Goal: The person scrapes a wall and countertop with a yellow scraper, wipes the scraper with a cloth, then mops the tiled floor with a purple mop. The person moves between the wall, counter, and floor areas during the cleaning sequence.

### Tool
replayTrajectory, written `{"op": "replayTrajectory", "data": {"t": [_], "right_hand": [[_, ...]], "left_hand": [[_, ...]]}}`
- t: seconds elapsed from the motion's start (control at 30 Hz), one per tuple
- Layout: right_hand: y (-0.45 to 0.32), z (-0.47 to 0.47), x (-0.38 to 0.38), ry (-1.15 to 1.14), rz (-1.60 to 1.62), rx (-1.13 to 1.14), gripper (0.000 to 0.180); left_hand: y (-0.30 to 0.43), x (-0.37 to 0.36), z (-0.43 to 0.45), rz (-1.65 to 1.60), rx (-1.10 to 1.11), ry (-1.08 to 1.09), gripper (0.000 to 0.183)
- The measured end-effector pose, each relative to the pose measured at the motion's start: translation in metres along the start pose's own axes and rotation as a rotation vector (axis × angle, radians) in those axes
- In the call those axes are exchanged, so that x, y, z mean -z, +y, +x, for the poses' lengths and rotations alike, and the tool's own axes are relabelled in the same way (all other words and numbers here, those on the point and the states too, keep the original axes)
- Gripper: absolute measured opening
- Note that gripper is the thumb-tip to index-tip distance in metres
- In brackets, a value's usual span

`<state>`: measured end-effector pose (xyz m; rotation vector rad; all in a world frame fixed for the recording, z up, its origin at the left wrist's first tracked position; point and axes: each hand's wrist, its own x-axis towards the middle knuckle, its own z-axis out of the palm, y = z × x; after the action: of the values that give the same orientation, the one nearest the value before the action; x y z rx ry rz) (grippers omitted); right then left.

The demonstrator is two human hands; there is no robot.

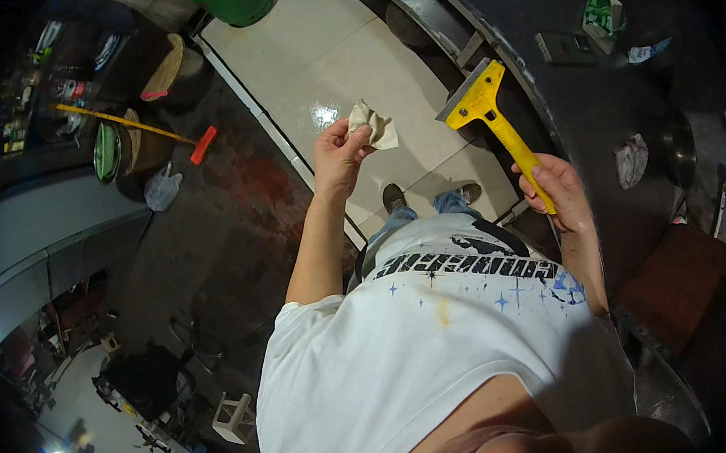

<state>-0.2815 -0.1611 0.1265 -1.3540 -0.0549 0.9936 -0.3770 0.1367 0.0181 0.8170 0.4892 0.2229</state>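
My left hand (338, 159) pinches a crumpled, pale piece of paper or cloth (374, 128) between thumb and fingers, above the tiled floor. In my right hand (556, 188) is the lower end of the yellow plastic handle of a wide-blade scraper (501, 128). Its handle slants up and away from me, and the metal blade (464, 90) points to the far left. Both hands are raised in front of my body, well apart. The scraper's head appears beside the edge of the dark worktop (582, 110), but I cannot tell whether they touch.
On the worktop lie a crumpled cloth (632, 161), a dark flat box (565, 47) and a green-white packet (603, 23). A metal bowl (679, 149) stands farther right. Leftward are a red-headed broom (204, 145), a plastic bag (163, 187) and a stool (234, 418). A green container (230, 2) stands ahead.
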Motion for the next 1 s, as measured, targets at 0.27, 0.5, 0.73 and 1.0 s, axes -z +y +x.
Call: {"op": "replayTrajectory", "data": {"t": [0.27, 0.5, 0.73, 1.0], "right_hand": [[0.008, 0.007, -0.018, 0.390, -0.760, 0.457, 0.037], [0.002, 0.010, -0.032, 0.403, -1.092, 0.490, 0.035], [0.010, 0.015, -0.033, 0.345, -1.165, 0.474, 0.032], [0.023, 0.023, -0.040, 0.288, -1.172, 0.436, 0.035]], "left_hand": [[0.002, 0.022, 0.002, 0.012, 0.047, -0.015, 0.027], [0.000, 0.014, -0.006, 0.005, 0.024, 0.013, 0.029], [-0.012, 0.009, -0.004, -0.015, 0.100, -0.001, 0.023], [-0.021, -0.020, -0.018, -0.316, 0.275, -0.157, 0.027]]}}
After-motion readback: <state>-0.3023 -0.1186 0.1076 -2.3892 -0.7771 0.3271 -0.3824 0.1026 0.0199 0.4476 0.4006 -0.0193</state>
